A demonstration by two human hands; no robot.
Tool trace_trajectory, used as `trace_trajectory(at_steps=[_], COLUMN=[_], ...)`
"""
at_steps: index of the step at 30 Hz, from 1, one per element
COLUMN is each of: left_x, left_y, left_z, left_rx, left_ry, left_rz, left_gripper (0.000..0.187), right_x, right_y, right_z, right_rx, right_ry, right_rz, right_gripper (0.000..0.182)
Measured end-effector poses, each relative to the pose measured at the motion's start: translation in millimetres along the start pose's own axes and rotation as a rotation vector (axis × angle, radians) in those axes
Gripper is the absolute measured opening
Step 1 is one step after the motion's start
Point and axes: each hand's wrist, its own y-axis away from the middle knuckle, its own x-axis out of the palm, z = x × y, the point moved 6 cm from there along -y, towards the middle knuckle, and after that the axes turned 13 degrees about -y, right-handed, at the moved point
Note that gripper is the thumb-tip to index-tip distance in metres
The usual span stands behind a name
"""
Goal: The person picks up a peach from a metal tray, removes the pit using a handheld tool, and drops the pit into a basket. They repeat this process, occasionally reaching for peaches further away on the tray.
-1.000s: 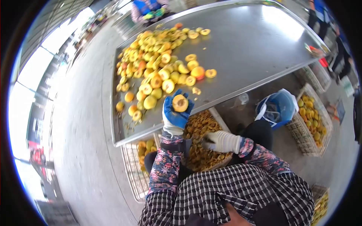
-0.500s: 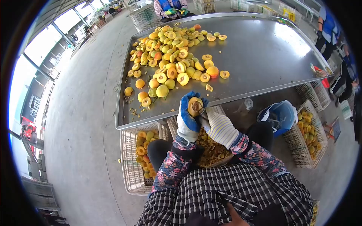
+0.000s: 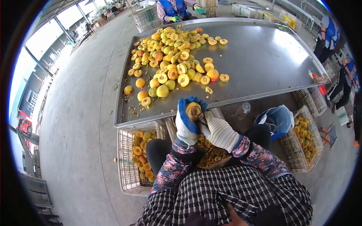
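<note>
My left hand (image 3: 186, 127), in a white glove with a blue palm, is wrapped round a halved yellow peach (image 3: 194, 109). The cut face points up, and the brown stone shows at its middle. My right hand (image 3: 220, 132), in a striped white glove, is closed against the peach's right side. Something thin sticks out of its fingers at the stone, too small to make out. Both hands are just off the near edge of a metal table (image 3: 256, 56). On the table lies a heap of whole and halved peaches (image 3: 166, 49).
A crate of peach halves (image 3: 123, 169) stands left of my legs, and a crate of brownish scraps (image 3: 213, 156) between them. To the right are a blue bucket (image 3: 281, 130), a clear cup (image 3: 246, 107) and another peach crate (image 3: 298, 158). A co-worker (image 3: 175, 9) sits across the table.
The peach half has tilted slightly in my left hand, and my right fingers have shifted onto the stone. Across the table, the co-worker's hands have moved apart, one reaching out to the right.
</note>
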Motion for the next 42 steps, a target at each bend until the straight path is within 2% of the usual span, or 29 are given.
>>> trace_trajectory(at_steps=[2,5,8,11,14,17,20,23,26,27,28,31,33,34,36,39,42], left_x=[-8.0,-16.3,-15.8,-14.8,-1.2,-19.2,-9.8,-0.6,8.0,3.8,1.5,-4.0,-5.7,-5.3,-1.4,7.3,8.2], left_y=[0.2,-2.3,-1.6,5.1,10.7,-0.6,-0.6,0.6,-2.9,-9.4,-11.4,-16.6,-14.3,-13.3,-13.8,-12.8,-15.1], left_z=[0.6,5.1,9.2,2.5,-10.7,4.2,0.2,-6.9,-26.2,-20.1,-17.9,-6.2,5.0,7.2,11.1,10.5,15.8], left_rx=[-0.105,-0.138,-0.201,-0.004,0.133,-0.141,-0.178,-0.111,0.524,0.298,0.231,-0.026,-0.275,-0.304,-0.359,-0.344,-0.335], left_ry=[-0.008,-0.141,-0.09,-0.326,-0.487,-0.216,-0.171,-0.256,-1.439,-1.224,-1.149,-0.792,-0.387,-0.341,-0.251,-0.201,-0.142], left_rz=[0.026,0.026,-0.029,-0.059,-0.075,-0.063,-0.038,0.023,0.356,0.439,0.413,0.322,0.237,0.208,0.152,0.05,-0.026], left_gripper=[0.036,0.04,0.039,0.039,0.039,0.039,0.037,0.035,0.035,0.036,0.037,0.038,0.037,0.04,0.045,0.041,0.039], right_x=[-6.9,-9.2,0.2,7.1,2.3,-8.5,3.4,3.2,5.2,6.9,8.9,19.7,13.9,13.9,17.3,12.3,14.7], right_y=[1.4,4.3,9.2,6.9,1.2,-9.4,-0.6,-1.2,-0.2,0.9,1.7,4.4,10.9,18.2,21.4,22.2,20.7], right_z=[6.8,7.8,0.1,0.4,-5.8,-6.5,-9.4,-12.0,-19.2,-22.9,-26.2,-20.1,-20.3,-13.2,-12.8,-8.2,-9.9], right_rx=[0.008,-0.018,0.052,-0.019,0.009,-0.034,0.029,0.024,0.051,0.032,0.013,0.045,0.515,0.759,0.81,0.895,0.836], right_ry=[0.053,0.097,0.039,-0.179,-0.009,0.045,-0.147,-0.236,-0.215,-0.203,-0.19,-0.69,-1.115,-1.318,-1.486,-1.725,-1.919], right_rz=[0.056,0.117,0.118,0.07,0.186,0.223,0.174,0.212,0.276,0.259,0.244,0.126,0.351,0.465,0.455,0.465,0.474], right_gripper=[0.041,0.038,0.037,0.043,0.04,0.037,0.036,0.038,0.039,0.038,0.037,0.034,0.034,0.035,0.035,0.034,0.033])
